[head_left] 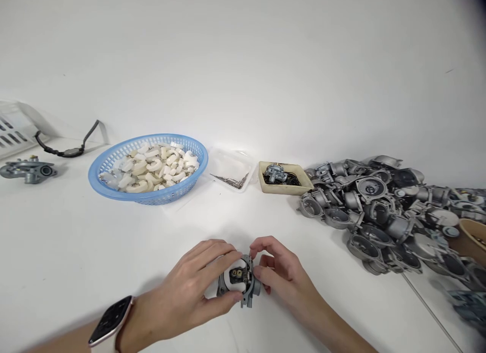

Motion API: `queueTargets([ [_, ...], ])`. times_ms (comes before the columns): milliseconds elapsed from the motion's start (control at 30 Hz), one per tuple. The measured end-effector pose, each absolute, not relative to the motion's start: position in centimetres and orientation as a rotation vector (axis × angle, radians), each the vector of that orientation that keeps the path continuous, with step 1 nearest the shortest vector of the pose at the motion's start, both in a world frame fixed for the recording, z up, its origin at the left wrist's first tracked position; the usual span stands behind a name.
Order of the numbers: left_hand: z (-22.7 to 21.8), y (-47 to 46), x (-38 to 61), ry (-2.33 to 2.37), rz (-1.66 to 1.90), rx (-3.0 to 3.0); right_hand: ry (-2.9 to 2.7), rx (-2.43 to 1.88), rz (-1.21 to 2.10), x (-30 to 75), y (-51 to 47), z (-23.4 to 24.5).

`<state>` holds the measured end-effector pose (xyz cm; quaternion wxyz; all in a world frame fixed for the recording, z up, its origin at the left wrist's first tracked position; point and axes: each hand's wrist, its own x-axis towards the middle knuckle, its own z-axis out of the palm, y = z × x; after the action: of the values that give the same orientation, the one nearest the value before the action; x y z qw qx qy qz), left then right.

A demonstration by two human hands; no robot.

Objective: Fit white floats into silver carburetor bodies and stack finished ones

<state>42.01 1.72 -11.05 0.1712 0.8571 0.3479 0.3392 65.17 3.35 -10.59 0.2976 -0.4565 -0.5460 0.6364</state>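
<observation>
A grey metal carburetor body stands on the table in front of me, its open side up. Inside it lies a white C-shaped float around small brass jets. My left hand is closed around the left side of the carburetor, fingers over the far rim and thumb at the near edge. At the opposite side, my right hand has its curled index finger and thumb on the body by the float's hinge. Whether a small part sits between those fingertips, I cannot tell.
Beyond my hands stand a blue basket of white floats, a clear tray with thin metal pins, and a cream box of parts. Metal bowls and carburetor parts are heaped right. Another carburetor and a black watch lie left.
</observation>
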Motion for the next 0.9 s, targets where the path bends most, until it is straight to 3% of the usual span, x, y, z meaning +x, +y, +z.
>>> queueTargets([
  [500, -10.7, 2.0, 42.2, 0.870, 1.224, 2.451, -1.460, -1.260, 1.708, 65.1, 3.4, -10.2],
  [900, -10.8, 2.0, 42.1, 0.883, 1.182, 2.513, -1.479, -1.254, 1.710, 65.3, 3.2, -9.6],
])
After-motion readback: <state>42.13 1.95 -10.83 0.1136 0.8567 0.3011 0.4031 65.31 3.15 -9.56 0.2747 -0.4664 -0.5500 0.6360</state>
